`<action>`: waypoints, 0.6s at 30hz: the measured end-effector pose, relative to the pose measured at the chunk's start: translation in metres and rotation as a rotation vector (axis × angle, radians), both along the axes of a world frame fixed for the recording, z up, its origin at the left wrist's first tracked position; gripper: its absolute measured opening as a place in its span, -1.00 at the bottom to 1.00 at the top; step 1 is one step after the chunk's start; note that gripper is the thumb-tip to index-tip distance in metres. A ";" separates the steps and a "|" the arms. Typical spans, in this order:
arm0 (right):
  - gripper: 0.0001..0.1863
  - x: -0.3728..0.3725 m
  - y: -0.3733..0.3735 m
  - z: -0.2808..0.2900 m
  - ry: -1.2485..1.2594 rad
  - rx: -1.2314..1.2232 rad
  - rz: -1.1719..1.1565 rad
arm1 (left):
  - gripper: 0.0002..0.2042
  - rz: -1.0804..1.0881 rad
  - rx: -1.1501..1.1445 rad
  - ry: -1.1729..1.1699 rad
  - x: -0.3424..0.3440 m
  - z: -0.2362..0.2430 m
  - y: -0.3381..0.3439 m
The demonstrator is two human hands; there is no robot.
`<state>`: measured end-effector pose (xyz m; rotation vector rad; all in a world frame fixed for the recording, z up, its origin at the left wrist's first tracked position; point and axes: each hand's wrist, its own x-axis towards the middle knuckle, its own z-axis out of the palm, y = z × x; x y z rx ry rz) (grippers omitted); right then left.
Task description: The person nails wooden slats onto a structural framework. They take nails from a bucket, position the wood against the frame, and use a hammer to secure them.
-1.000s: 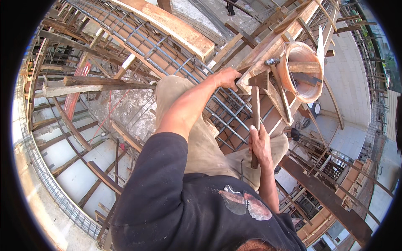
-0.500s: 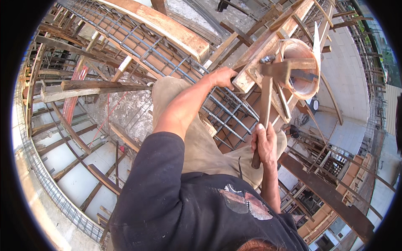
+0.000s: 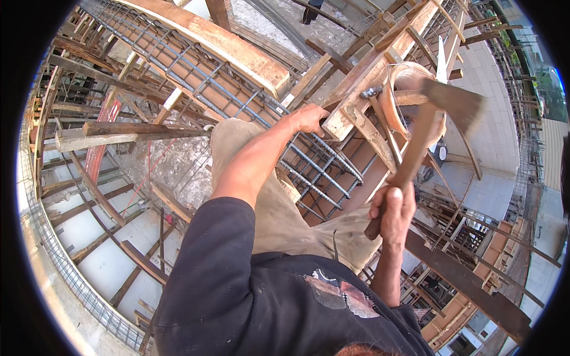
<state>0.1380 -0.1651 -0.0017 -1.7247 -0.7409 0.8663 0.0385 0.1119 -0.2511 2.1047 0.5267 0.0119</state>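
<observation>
My right hand point(image 3: 393, 209) is closed round the wooden handle of a hatchet point(image 3: 411, 155). Its broad head, blurred by motion, is raised in front of a round, pale, open-topped container with a wire handle point(image 3: 402, 89). Forward of my lap, my left hand point(image 3: 309, 120) is curled at the end of a light timber beam point(image 3: 338, 126). Something small and dark shows at its fingertips, too hidden to name. A short wooden strip point(image 3: 371, 135) slants down beside the beam's end. Below the left hand lies a steel rebar cage point(image 3: 320, 172).
A thick plank point(image 3: 225, 44) runs along the rebar at the upper left. Timber props point(image 3: 136, 132) stand at the left, above a much lower level. A dark board point(image 3: 469, 285) slopes away at lower right. Another person's legs point(image 3: 310, 13) show at the top.
The hatchet has swung up and to the right, its head moving from the container's left side to its right. My left hand stays at the beam's end while the view has shifted slightly.
</observation>
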 end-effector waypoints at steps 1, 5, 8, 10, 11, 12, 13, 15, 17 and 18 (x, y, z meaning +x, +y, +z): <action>-0.47 0.005 0.004 0.023 -0.119 0.223 -0.050 | -0.45 0.008 -0.010 0.006 0.005 -0.001 -0.006; -0.41 -0.013 0.007 -0.015 -0.217 0.659 -0.180 | -0.43 0.011 -0.038 -0.018 0.003 -0.001 -0.011; -0.69 0.009 -0.036 -0.099 -0.057 -0.695 0.161 | -0.42 -0.011 0.036 -0.001 0.027 0.013 -0.020; -0.68 0.001 -0.009 -0.053 0.098 -0.544 0.157 | -0.44 0.023 0.119 -0.070 0.013 0.005 -0.003; -0.64 0.003 -0.005 -0.032 0.018 -0.473 0.118 | -0.45 0.007 0.018 0.002 0.015 0.016 -0.009; -0.59 0.002 0.005 -0.011 -0.055 -0.389 0.104 | -0.45 -0.006 0.006 0.065 0.007 0.014 -0.008; -0.56 0.005 0.012 0.010 -0.076 -0.135 0.072 | -0.46 0.028 0.018 0.017 -0.002 0.011 0.000; -0.49 0.012 0.012 0.055 -0.157 0.329 -0.033 | -0.46 0.038 -0.011 -0.048 0.005 0.003 -0.011; -0.40 0.015 0.019 0.054 -0.162 0.735 -0.150 | -0.46 0.012 -0.018 -0.010 0.012 0.010 -0.006; -0.40 -0.001 0.021 0.021 -0.224 0.788 -0.185 | -0.45 0.008 -0.009 0.030 0.009 0.011 -0.008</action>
